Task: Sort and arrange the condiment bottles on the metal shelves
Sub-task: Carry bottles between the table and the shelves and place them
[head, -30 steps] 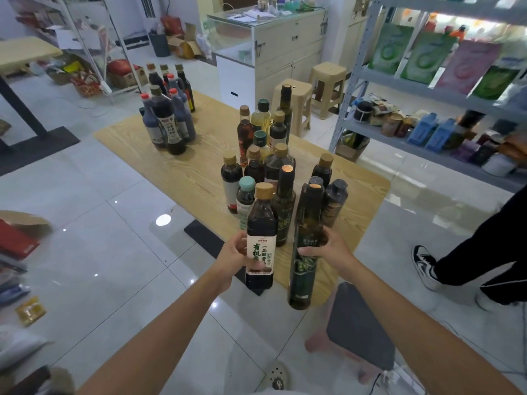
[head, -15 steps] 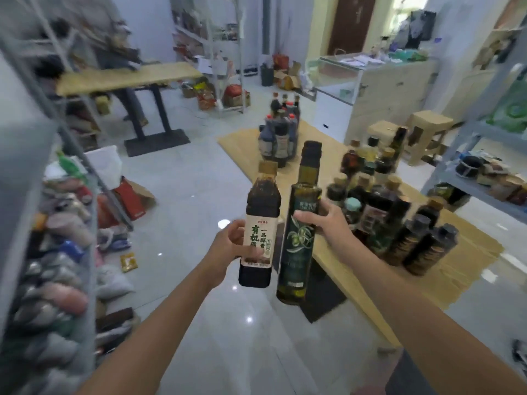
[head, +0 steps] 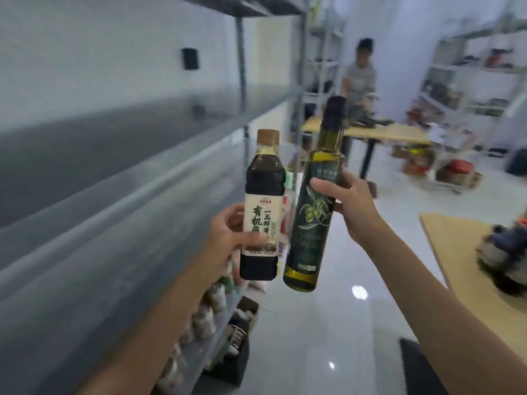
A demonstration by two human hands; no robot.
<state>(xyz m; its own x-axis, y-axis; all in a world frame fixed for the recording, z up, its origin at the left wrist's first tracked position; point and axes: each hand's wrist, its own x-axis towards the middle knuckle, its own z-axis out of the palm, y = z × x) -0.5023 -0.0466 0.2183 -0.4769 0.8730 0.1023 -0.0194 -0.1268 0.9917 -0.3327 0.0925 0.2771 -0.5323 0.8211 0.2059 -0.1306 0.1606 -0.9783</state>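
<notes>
Two bottles: left hand [head: 228,238] grips one soy sauce bottle [head: 263,206], right hand [head: 352,205] one olive oil bottle [head: 313,206].

the wide metal shelf [head: 119,178] lies bare, only an upright post [head: 242,81] interrupting it.

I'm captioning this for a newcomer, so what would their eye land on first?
Two bottles are held up mid-frame: the left hand grips a tan-capped soy sauce bottle, and the right hand grips a taller olive oil bottle beside it. A blurred grey metal shelf sweeps along the left. A person stands at a wooden table in the background.
</notes>
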